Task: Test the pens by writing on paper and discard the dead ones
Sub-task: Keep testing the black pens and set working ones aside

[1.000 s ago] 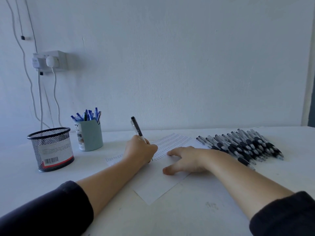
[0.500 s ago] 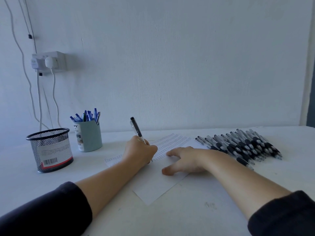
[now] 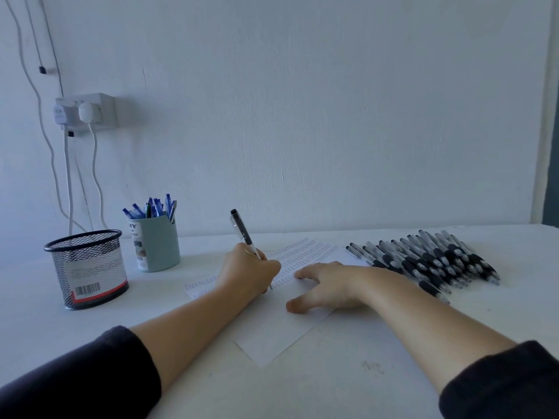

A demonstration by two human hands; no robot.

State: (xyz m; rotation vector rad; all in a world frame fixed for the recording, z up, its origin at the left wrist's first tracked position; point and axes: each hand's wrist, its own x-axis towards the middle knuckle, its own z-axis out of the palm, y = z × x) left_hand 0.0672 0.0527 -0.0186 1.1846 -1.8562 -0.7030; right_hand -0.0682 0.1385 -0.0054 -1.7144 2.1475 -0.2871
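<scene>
Far left on the white table (image 3: 348,385) there's a round black wire-mesh pen cup (image 3: 87,269) with a barcode label. Just beside it, nearer the wall, a pale teal plastic cup (image 3: 157,244) is stuffed with blue-capped pens (image 3: 151,207) standing upright. Above those, a white wall socket (image 3: 86,111) has plugs in it and cables hanging down.

Moving toward the middle, the left hand (image 3: 248,270) is curled around a clear-barrelled pen with a black clip (image 3: 241,231), which tilts up and away with its tip down on the white sheet of paper (image 3: 272,337). The sheet already has rows of small scribbles across its far half.

The right hand (image 3: 329,286) lies flat on the paper, fingers spread and relaxed, pinning it down. To its right sits a big pile of black-grip clear pens (image 3: 432,261) lying side by side on the table, touching the paper's far right corner.
</scene>
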